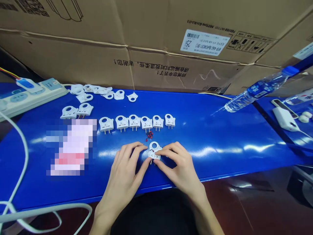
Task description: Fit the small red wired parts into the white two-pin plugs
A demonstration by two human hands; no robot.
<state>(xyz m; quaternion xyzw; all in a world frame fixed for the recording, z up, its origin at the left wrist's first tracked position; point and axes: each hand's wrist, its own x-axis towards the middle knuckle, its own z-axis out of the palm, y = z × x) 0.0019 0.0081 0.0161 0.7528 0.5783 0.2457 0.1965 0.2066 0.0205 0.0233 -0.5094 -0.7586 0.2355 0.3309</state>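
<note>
A white plug-in housing (155, 156) with a round hole and two metal pins lies on the blue table in front of me. The thumb and index finger of my left hand (126, 168) close on its left edge. From the right, my right hand (179, 164) has its fingertips on the housing's face and its thumb near the pins. A dark, small part shows inside, too small to name. Just beyond lies a small heap of red and black pieces (149, 135), perhaps short wires. Behind that stands a row of several similar white plug housings (134, 122).
Loose white shells (119, 95) lie near the cardboard box (156, 49) at the back. Left are a power strip (41, 94), a white cable (23, 147) and a pixelated rectangle (75, 143). A water bottle (259, 89) and a white device (285, 119) are right.
</note>
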